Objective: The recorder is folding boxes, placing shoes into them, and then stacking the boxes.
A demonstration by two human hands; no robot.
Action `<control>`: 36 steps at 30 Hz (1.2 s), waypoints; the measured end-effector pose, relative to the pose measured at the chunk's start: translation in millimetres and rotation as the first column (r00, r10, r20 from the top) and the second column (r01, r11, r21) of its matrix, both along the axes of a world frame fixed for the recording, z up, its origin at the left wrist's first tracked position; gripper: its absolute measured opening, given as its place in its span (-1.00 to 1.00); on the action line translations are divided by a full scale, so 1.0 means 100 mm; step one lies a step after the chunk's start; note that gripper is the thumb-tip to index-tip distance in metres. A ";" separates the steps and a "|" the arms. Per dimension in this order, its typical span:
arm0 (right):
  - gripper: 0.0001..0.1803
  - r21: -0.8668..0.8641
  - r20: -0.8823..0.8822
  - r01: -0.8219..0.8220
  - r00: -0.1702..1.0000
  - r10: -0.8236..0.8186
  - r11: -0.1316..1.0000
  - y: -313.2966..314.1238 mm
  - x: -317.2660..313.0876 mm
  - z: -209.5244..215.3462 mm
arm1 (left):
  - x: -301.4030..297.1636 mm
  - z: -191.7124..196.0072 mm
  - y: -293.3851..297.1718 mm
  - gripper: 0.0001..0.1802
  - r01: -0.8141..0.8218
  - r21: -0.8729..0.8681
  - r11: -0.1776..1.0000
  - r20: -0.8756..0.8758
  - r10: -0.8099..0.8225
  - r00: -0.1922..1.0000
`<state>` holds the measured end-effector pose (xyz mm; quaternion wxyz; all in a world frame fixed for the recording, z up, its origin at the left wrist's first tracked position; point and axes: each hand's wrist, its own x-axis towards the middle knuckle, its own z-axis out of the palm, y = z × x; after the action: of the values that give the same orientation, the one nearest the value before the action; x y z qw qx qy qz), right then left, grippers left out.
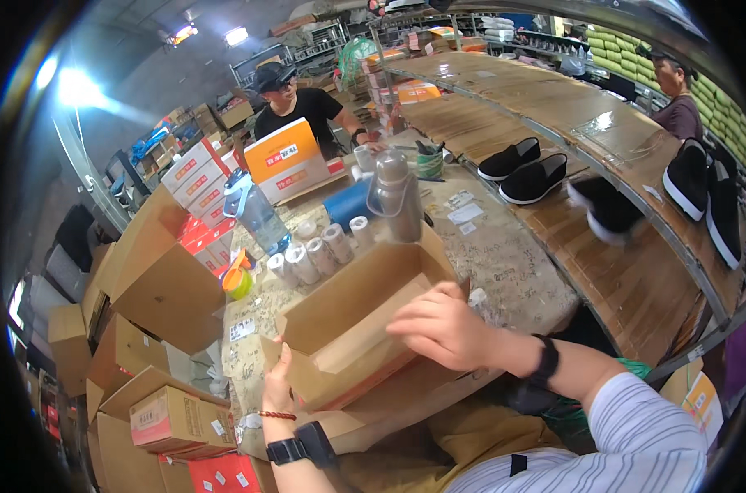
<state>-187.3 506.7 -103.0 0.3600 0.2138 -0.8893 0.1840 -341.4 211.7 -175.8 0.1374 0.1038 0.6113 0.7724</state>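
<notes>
- While the open cardboard box [352, 316] is sitting on the near part of the patterned table [513, 263], its long axis is running from near-left to far-right.
- Gripping the near-left corner, the left hand [278, 386] is curling fingers round the wall from below.
- Hovering over the right flap, the right hand [443, 329] is lying palm down, fingers loosely bent, grasping nothing that I can make out; it is nearer the box's opening.
- Beyond the far wall, tape rolls [320, 251] and a grey flask [398, 197] are standing.
</notes>
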 end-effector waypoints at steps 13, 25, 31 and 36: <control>-0.73 -0.185 -0.360 0.137 0.912 -0.196 0.973 0.55 -0.79 -0.36 | 0.13 0.11 0.37 0.07 -0.371 -0.733 0.570 -0.448 0.007 0.894; -0.26 -0.326 0.454 0.208 0.890 -0.040 0.922 0.72 -0.68 -0.56 | 0.54 0.32 0.58 -0.21 -0.569 -0.661 0.488 -0.663 -0.027 0.748; -0.44 -0.426 0.079 0.138 0.990 -0.115 0.894 0.67 -0.49 -0.59 | 0.69 0.48 0.56 -0.27 -0.670 -0.452 0.589 -0.835 -0.016 0.550; -0.64 -0.646 0.198 0.276 0.961 -0.192 0.712 1.20 -0.19 -0.89 | 0.72 0.41 0.76 -0.51 -0.696 -0.645 0.317 -0.764 -0.252 0.593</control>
<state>-206.3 627.0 -191.7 0.3804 -0.0547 -0.8034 0.4548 -269.6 287.5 -135.0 -0.2276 0.2227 0.9325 0.1704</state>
